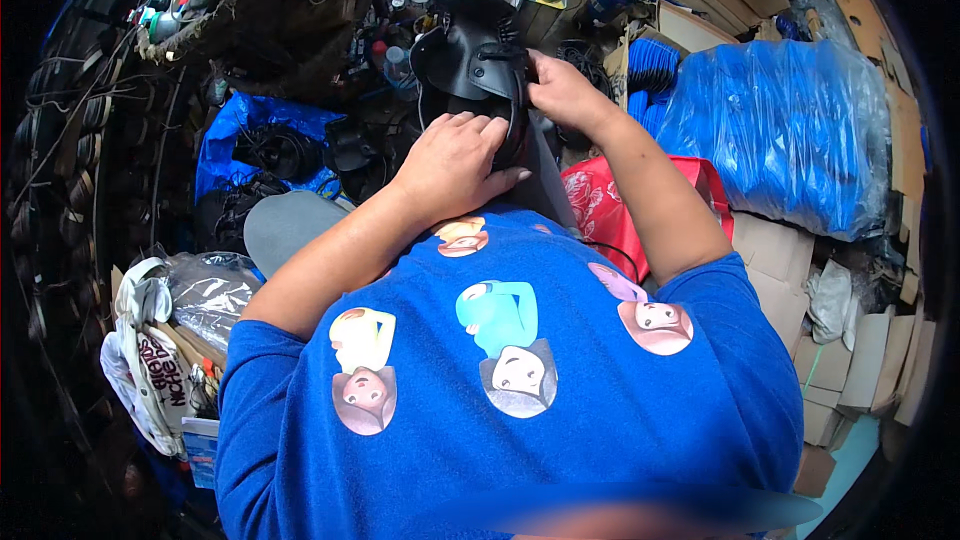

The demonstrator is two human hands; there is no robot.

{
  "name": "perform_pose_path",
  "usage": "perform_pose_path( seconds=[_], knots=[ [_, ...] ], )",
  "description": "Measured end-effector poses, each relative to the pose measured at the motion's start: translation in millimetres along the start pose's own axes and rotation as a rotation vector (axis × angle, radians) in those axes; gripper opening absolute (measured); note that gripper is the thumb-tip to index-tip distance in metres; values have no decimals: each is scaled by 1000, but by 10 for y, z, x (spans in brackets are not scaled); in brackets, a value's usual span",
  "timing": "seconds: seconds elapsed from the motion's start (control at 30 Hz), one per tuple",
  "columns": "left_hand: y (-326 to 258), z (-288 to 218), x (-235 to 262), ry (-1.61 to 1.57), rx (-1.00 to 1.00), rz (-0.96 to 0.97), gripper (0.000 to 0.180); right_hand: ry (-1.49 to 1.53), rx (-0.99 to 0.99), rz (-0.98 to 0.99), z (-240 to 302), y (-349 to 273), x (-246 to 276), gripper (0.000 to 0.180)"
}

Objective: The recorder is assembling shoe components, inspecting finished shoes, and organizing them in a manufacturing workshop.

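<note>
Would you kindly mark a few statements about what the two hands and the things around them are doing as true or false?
1. Both hands are on the black leather piece. True.
2. The left hand holds a hammer. False: it rests flat on the lower part of the leather piece.
3. The right hand grips the leather piece at its right edge. True.
4. The blue plastic bag lies to the person's left. False: it lies to the right.
5. The red bag sits under the right forearm. True.
</note>
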State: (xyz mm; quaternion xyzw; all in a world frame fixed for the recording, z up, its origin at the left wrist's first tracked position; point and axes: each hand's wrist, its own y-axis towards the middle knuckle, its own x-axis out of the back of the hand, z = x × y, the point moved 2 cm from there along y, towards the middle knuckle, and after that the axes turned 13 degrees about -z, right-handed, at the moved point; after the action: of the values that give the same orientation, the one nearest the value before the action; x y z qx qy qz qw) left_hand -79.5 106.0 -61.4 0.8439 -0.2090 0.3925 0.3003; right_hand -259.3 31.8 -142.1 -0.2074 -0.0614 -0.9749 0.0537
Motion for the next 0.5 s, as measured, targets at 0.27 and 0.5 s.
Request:
perform_pose_path(
  seconds=[0.27, 0.5],
  knots=[
    [-27, 297, 75, -118, 41, -14, 31, -242, -135, 90, 246, 86, 3, 35],
    [-20, 325, -138, -461, 751, -158, 35, 489, -309, -44, 347, -164, -45, 13]
  ],
)
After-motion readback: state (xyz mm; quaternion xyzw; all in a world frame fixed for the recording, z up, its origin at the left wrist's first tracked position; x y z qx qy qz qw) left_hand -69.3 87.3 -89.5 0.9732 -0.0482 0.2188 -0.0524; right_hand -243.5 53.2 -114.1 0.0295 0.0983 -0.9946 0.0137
